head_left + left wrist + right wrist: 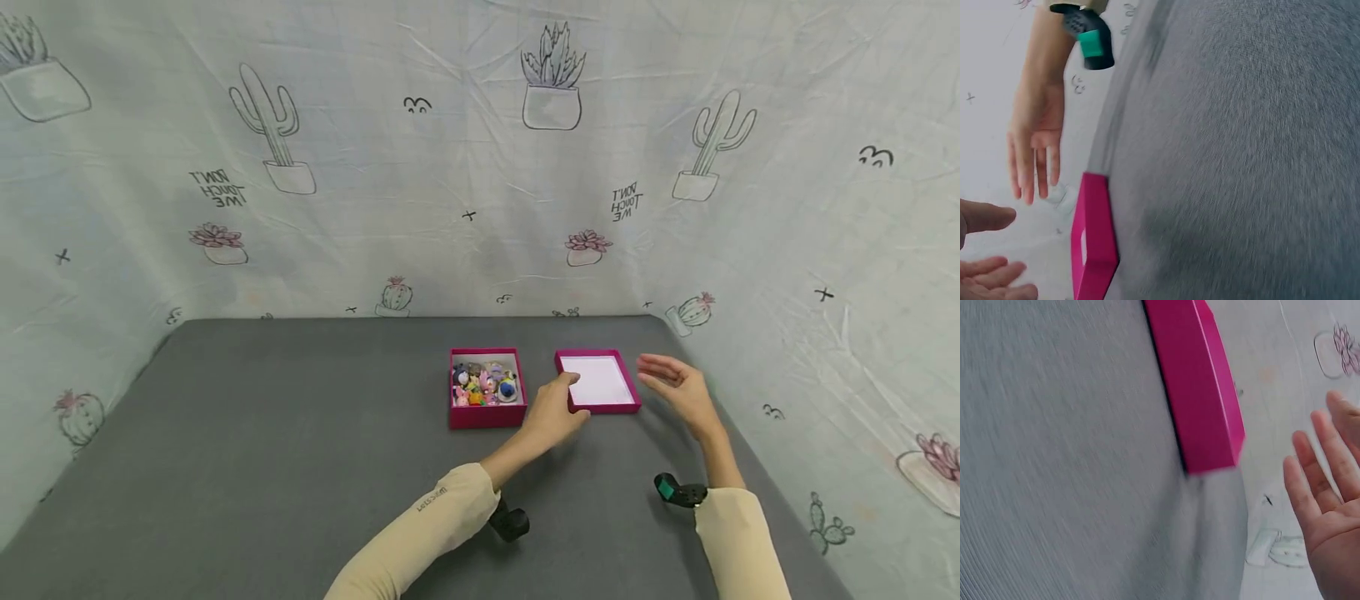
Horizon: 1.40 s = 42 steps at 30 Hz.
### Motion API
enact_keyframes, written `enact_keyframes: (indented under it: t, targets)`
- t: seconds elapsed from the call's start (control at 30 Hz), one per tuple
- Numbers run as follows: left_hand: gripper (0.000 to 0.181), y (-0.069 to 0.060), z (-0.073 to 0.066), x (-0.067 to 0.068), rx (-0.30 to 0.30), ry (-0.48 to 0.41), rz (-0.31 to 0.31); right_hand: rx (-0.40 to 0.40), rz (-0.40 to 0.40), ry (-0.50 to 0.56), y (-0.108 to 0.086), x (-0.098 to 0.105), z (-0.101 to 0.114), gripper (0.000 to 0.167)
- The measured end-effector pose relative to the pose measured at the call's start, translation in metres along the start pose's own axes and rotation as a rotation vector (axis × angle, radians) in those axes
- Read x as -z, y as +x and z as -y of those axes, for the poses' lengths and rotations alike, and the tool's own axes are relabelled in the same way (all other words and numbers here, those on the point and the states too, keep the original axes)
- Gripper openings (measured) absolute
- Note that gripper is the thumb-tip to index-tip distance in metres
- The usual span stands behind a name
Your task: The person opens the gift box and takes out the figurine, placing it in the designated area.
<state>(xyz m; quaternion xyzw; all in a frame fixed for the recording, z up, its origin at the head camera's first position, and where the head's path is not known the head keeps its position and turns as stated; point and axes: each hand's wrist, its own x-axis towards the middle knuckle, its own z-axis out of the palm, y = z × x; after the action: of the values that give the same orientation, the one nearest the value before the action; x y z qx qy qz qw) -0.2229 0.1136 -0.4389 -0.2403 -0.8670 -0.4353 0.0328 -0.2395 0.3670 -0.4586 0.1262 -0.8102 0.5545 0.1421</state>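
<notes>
On the grey table lies a magenta box lid (597, 382), its white inside facing up. My left hand (553, 414) is at the lid's near left corner, thumb and fingers spread, holding nothing. In the left wrist view, parted fingers (991, 275) show beside the lid (1096, 234). My right hand (677, 393) hovers just off the lid's right side with its fingers extended, apart from it in the right wrist view. To the left of the lid stands a magenta box (487, 418) filled with several small colourful toy figures (486, 385).
A pale curtain (480, 167) printed with cacti hangs behind the table (262, 450) and along its sides. Black wrist devices (681, 492) are worn on both forearms. Grey table surface extends left of the box and in front of it.
</notes>
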Motion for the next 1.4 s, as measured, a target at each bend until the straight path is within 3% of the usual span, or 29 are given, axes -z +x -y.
enact_keyframes:
  t: [0.1,0.23,0.43,0.73,1.0,1.4]
  targets:
    - [0.044,0.000,0.004,0.013,-0.054,-0.052,0.015,0.023,-0.011,0.046,0.002,-0.009,0.001,0.036]
    - [0.034,0.000,0.013,0.032,-0.100,-0.192,0.055,0.032,-0.002,0.065,0.002,-0.018,0.003,0.034]
    - [0.028,-0.003,0.028,0.058,-0.096,-0.343,0.127,0.033,0.043,0.108,0.004,-0.032,0.009,0.033]
    - [0.029,-0.013,0.048,0.084,-0.094,-0.426,0.156,0.020,0.125,0.107,0.007,-0.052,0.007,0.034]
    - [0.033,-0.018,0.061,0.106,-0.054,-0.501,0.197,-0.001,0.193,0.201,0.014,-0.068,0.012,0.035]
    - [0.032,-0.024,0.083,0.131,-0.043,-0.481,0.168,0.033,0.292,0.184,0.020,-0.096,0.014,0.034]
